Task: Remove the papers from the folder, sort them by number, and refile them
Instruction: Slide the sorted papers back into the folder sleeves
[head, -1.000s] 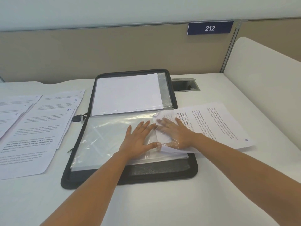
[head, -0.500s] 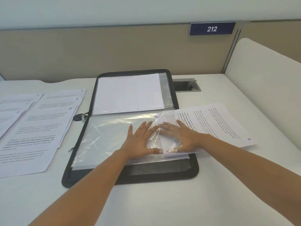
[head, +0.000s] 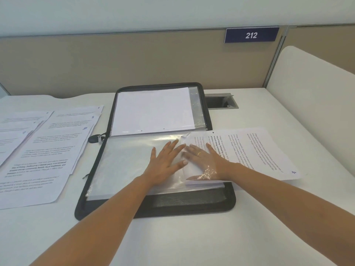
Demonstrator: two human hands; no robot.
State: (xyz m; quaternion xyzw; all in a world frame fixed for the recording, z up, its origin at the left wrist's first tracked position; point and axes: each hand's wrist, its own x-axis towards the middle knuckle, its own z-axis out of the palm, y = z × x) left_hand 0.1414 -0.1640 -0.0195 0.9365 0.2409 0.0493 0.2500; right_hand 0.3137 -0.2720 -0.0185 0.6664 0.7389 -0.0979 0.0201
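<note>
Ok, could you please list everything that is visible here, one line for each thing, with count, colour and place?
table: one, white, under everything
partition: one, beige, behind table
sign 212: one, blue, on the partition
folder: one, black, open, centre of table
plastic sleeve: one on top, clear, folder's near half
blank sheet: one on top, white, folder's far half
printed sheet marked 4: one, white, partly in the sleeve, sticking out right
loose printed papers: several overlapping, white, table's left side
cable port: one, grey, beside folder's far right corner
left hand: one, flat on the sleeve
right hand: one, wearing a gold ring, flat on sheet 4, under the plastic
</note>
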